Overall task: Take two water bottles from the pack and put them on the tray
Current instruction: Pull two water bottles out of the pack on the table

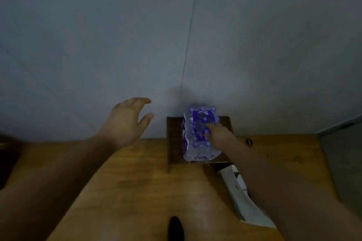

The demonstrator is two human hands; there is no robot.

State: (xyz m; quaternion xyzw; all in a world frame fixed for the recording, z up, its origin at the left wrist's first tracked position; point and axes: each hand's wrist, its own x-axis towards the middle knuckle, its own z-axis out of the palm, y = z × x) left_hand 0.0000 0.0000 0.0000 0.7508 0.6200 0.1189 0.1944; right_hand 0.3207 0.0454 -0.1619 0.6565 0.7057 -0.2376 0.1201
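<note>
Table point(137, 191): wooden, against a grey wall point(176, 25). Tray point(173, 143): dark, at the table's far edge. Pack point(197, 135): shrink-wrapped, purple-capped bottles, sits on the tray. Left hand point(125, 121): raised over the far edge, left of the tray, fingers spread, empty. Right hand point(219, 132): fingers on the pack's top; grip cannot be told.

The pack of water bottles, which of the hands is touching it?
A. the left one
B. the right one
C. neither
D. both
B: the right hand reaches into the top of the pack of water bottles, while the left hand is spread open in the air, well apart from it.
</note>
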